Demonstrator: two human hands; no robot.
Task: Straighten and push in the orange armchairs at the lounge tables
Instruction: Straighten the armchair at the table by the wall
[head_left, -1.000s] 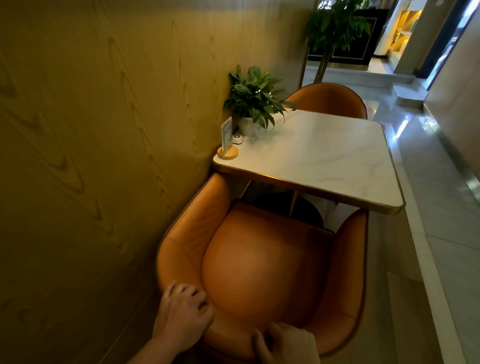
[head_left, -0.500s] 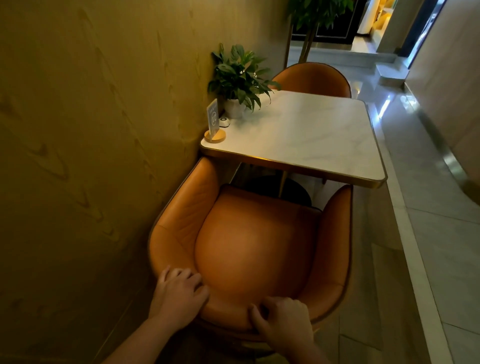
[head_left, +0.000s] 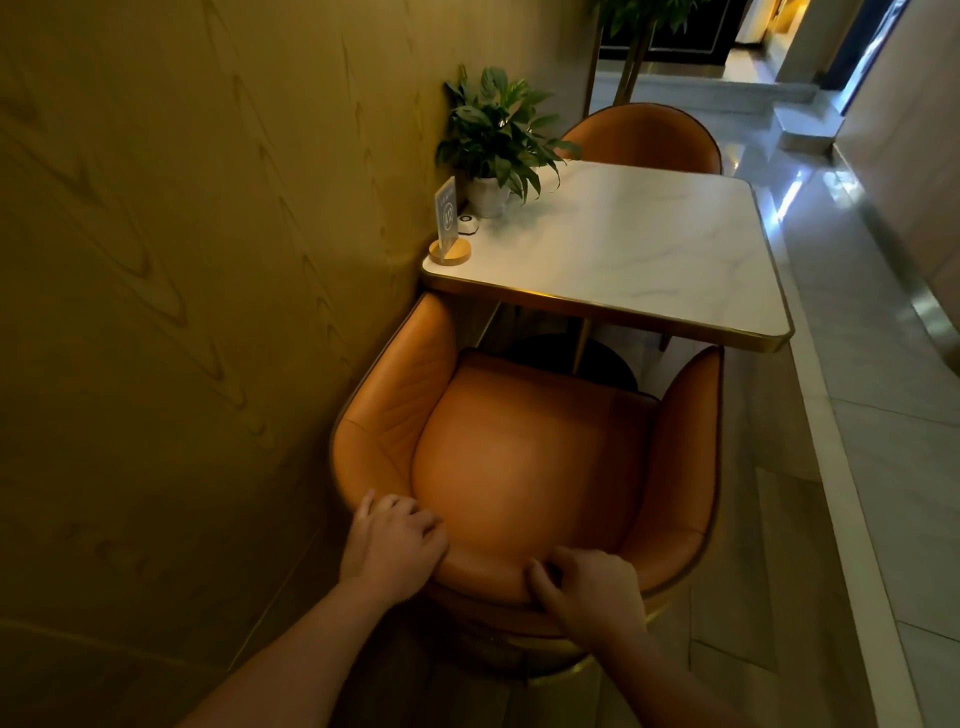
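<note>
Push-in step under way; left hand (head_left: 390, 540) and right hand (head_left: 589, 587) curled over backrest rim of near orange armchair (head_left: 524, 457); its arm tips just meet the surface (head_left: 623, 249) edge; next: a level forward shove, keeping clear of the wall (head_left: 182, 260).

I get a dim, warm-toned view. Light comes in from the far upper right and leaves glare streaks on the glossy floor (head_left: 795, 197). The desk (head_left: 649, 249) top is the brightest surface; beneath it lies deep shadow. The wall (head_left: 182, 260) panelling bows with wide-angle distortion.
</note>
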